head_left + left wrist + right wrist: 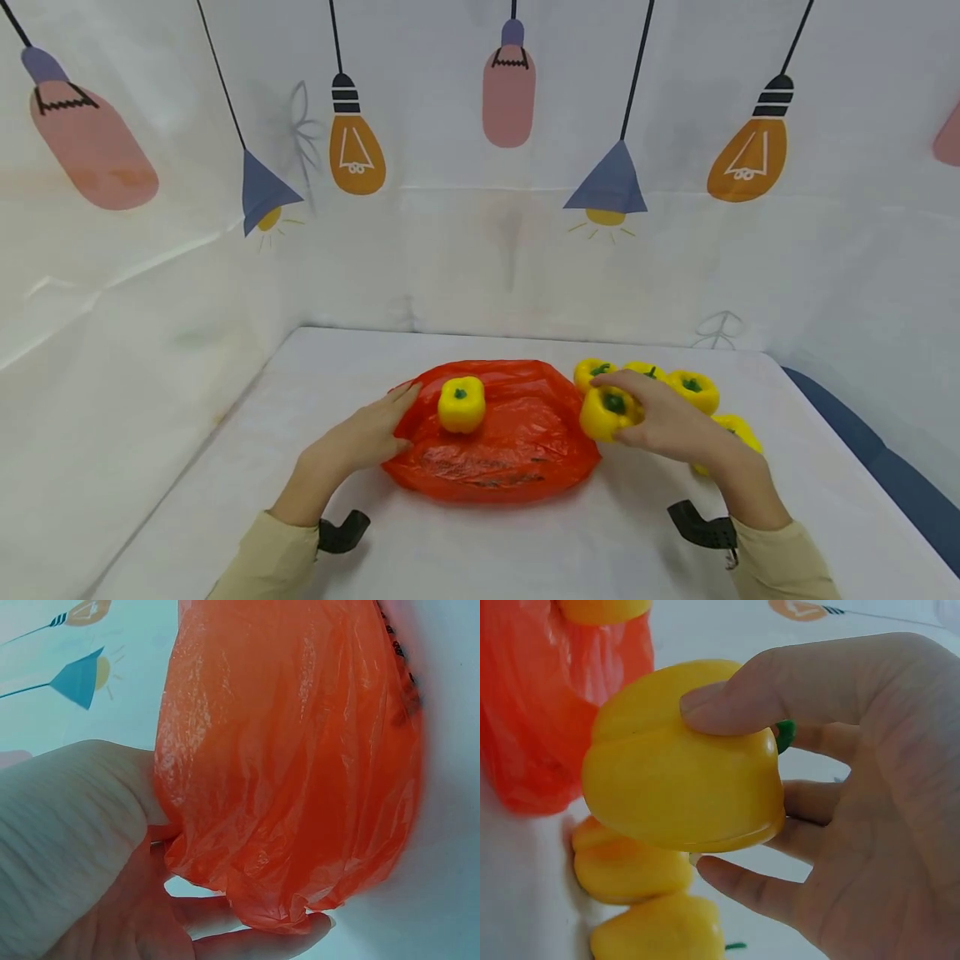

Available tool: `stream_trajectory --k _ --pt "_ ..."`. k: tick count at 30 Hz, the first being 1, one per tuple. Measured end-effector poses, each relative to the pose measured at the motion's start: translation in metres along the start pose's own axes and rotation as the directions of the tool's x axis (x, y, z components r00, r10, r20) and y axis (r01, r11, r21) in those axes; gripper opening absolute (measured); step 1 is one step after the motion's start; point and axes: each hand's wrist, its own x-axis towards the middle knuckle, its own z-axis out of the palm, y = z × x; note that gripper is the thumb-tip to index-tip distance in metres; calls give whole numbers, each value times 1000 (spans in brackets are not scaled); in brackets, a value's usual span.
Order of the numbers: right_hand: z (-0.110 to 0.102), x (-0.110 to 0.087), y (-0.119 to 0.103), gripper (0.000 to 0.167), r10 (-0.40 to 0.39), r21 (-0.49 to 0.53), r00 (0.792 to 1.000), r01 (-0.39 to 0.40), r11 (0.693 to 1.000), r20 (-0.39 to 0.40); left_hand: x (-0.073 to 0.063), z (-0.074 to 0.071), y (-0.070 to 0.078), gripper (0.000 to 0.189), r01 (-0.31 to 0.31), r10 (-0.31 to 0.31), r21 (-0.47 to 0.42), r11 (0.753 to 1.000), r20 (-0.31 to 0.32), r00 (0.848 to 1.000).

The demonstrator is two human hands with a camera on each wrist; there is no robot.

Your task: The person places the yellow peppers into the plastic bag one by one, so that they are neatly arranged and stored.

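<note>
Well, yellow pepper (667, 776) gripped, red bag (502, 467) near

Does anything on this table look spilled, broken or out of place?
Nothing stands out as spilled, broken or misplaced. The red bag is crumpled, with dark marks along its near side, probably print, and the yellow pepper in the right hand looks whole.

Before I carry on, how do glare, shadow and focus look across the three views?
Head view: bright, with shiny streaks on the bag and a soft shadow on the table below the right grip; left wrist view: bluish cast, small glints on the bag; right wrist view: dimmer, held pepper fairly crisp, bag behind it softer.
</note>
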Motion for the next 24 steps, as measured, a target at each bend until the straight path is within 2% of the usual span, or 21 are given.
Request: stream_trajectory --k 9,18,24 --pt "17 19 -17 65 -23 48 999 21 999 40 4 3 0 79 5 -5 15 1000 7 1000" --pt "50 52 -26 62 -22 90 994 11 996 112 2 2 -1 80 12 -12 20 1000 3 1000" --pt "65 66 -28 64 -19 86 994 10 996 108 3 2 -1 80 19 -19 15 1000 11 1000"
